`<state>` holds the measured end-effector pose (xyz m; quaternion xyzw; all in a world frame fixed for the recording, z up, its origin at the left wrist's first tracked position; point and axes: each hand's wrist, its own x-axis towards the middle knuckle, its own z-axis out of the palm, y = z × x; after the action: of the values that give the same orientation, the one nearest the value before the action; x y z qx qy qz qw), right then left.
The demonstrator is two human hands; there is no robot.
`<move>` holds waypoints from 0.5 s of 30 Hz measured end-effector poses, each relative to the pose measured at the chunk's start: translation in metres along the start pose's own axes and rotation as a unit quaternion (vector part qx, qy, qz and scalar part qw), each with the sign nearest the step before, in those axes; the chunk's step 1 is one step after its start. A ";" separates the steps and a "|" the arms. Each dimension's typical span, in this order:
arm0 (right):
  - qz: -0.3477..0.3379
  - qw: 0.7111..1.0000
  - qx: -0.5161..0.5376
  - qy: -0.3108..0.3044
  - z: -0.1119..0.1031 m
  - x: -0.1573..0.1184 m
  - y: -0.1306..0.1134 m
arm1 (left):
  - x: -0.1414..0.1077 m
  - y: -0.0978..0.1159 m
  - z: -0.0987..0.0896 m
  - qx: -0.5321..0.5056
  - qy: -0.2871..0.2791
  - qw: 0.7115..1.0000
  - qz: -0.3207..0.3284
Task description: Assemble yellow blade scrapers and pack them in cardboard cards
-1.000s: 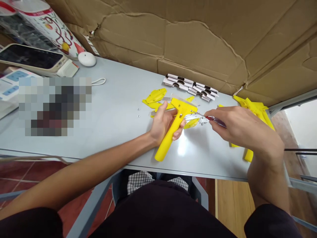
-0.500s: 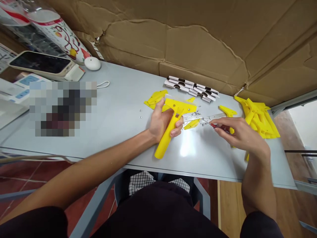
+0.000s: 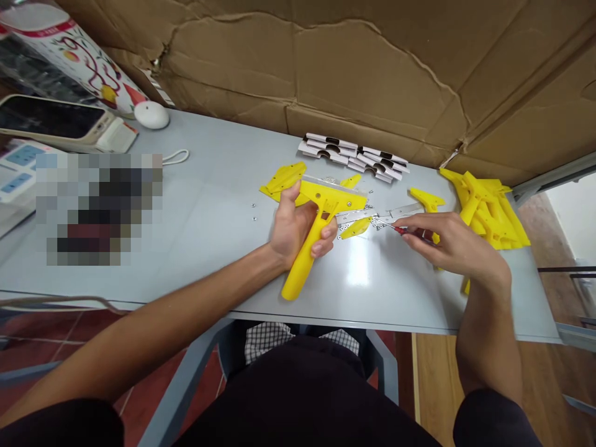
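My left hand (image 3: 298,226) is wrapped round a yellow plastic scraper (image 3: 311,245), its wide head up and its handle pointing down towards me. A clear strip runs along the head's top edge, and two screws show in its face. In my right hand (image 3: 449,242) is a screwdriver (image 3: 399,230) with a red handle and thin shaft. Its tip is among small screws and nuts (image 3: 378,223) on the table. Metal blades (image 3: 356,215) and a yellow cover piece (image 3: 356,229) lie just right of the scraper. Another yellow cover (image 3: 285,179) lies behind my left hand.
More yellow scraper bodies (image 3: 488,211) are piled at the right, and one (image 3: 426,199) lies nearer the blades. White blade sleeves (image 3: 354,156) are stacked by the cardboard wall (image 3: 372,68). Left stand a phone (image 3: 51,118), a bottle (image 3: 86,59) and a white earbud case (image 3: 151,115).
The view has shifted slightly. The screwdriver tip stays down among the small screws, and my left hand still holds the scraper in much the same pose.
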<state>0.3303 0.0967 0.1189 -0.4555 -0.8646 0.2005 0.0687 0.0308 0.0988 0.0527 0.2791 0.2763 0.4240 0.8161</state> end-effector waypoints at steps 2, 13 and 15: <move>0.004 1.000 0.001 -0.001 0.000 0.000 0.000 | 0.000 0.001 0.000 -0.002 -0.001 1.000 0.000; -0.008 0.992 0.063 0.107 0.005 0.005 -0.008 | 0.001 -0.001 0.002 -0.011 -0.015 1.000 -0.002; -0.013 0.991 0.054 0.122 0.007 0.006 -0.010 | 0.001 -0.001 0.002 -0.009 -0.013 1.000 -0.001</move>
<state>0.3173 0.0951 0.1158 -0.4605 -0.8439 0.1890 0.2004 0.0335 0.0986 0.0532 0.2770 0.2617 0.4222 0.8225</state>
